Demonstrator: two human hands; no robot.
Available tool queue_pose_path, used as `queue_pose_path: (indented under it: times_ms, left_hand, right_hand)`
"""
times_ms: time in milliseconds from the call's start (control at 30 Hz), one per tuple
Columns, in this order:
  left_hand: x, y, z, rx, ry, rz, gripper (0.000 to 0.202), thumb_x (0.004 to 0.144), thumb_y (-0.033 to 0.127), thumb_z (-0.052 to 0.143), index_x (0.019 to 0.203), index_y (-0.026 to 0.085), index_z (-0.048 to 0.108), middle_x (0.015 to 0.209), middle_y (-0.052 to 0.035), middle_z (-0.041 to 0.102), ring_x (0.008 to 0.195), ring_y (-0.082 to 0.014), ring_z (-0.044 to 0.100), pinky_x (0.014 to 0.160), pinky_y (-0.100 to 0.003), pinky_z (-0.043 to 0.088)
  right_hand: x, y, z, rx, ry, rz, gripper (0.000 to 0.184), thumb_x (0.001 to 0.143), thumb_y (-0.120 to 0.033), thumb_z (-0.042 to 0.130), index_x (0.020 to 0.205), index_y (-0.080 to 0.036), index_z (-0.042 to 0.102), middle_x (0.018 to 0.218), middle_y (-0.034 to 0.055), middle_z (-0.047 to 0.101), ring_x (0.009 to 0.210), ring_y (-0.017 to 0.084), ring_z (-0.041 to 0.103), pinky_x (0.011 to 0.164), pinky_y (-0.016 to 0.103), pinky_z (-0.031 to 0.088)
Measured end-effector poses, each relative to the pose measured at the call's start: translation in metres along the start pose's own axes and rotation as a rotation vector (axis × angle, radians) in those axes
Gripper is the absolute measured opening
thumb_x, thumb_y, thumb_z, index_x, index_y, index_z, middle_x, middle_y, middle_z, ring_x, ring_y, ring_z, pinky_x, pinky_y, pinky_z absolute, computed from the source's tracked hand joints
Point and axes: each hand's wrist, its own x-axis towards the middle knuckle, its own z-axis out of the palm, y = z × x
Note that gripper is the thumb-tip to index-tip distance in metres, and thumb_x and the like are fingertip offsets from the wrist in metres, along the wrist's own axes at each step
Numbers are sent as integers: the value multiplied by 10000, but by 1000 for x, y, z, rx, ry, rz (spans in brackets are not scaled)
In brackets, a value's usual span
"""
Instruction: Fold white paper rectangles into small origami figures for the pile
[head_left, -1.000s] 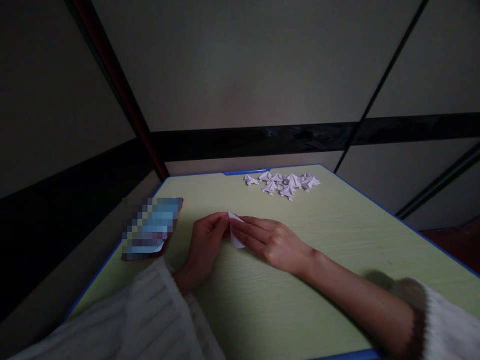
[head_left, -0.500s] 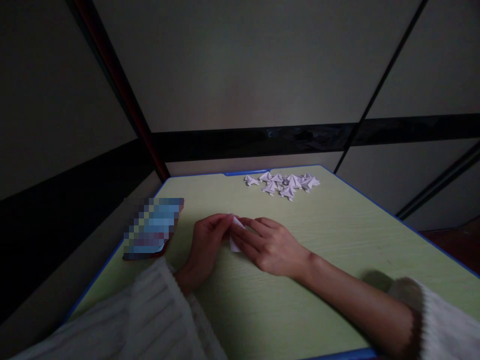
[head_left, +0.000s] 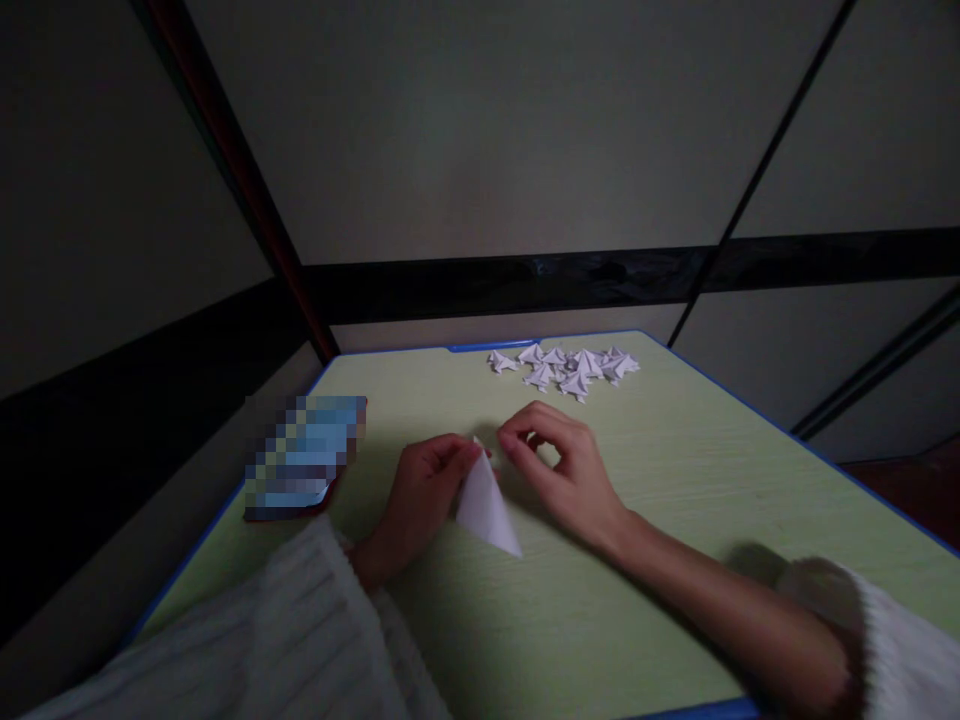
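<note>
A folded white paper triangle [head_left: 484,506] lies on the pale green table [head_left: 645,470] with its tip pointing toward me. My left hand [head_left: 420,495] pinches the paper's far corner with its fingertips. Just to the right of that corner hovers my right hand [head_left: 564,470], fingers curled, off the paper and holding nothing. Both arms wear white knitted sleeves.
Several small folded white paper figures [head_left: 568,368] are heaped near the table's far edge. A phone in a red case [head_left: 304,457], its screen blurred, lies at the left edge. The table has a blue rim; dark bars and a wall stand behind it.
My right hand has lifted off the paper and drawn back to the right. The paper, earlier covered by that hand, now lies uncovered as a long triangle held only by my left hand.
</note>
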Motion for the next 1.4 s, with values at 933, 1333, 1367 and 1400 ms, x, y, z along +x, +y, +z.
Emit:
queue_pose_path:
  times_ms: [933, 1333, 1367, 1400]
  left_hand:
    - [-5, -3, 6, -88, -64, -6, 275, 595, 145, 608, 814, 176, 445, 656, 43, 550, 559, -83, 548, 500, -170, 412]
    - [-5, -2, 3, 48, 99, 67, 152, 566, 171, 641, 708, 143, 594, 558, 22, 588, 528, -95, 550, 480, -168, 423]
    - [-5, -1, 2, 49, 114, 59, 148, 561, 174, 643, 701, 141, 605, 556, 20, 594, 528, -96, 552, 480, -168, 425]
    - [-5, 0, 2, 45, 129, 54, 148, 553, 173, 647, 694, 140, 613, 560, 19, 599, 528, -94, 553, 477, -166, 426]
  right_hand:
    - [5, 25, 2, -11, 32, 249, 167, 824, -259, 345, 679, -177, 361, 497, -45, 392, 455, 81, 373, 463, 204, 290]
    - [10, 26, 7, 701, -50, 459, 203, 730, -326, 512, 665, -149, 436, 421, -60, 484, 368, 40, 423, 384, 157, 328]
    - [10, 26, 7, 736, -89, 491, 196, 700, -306, 555, 661, -135, 467, 435, -56, 493, 374, 31, 425, 389, 151, 328]
    - [10, 25, 7, 764, -128, 523, 183, 673, -279, 590, 664, -121, 499, 459, -50, 507, 382, 22, 428, 393, 145, 328]
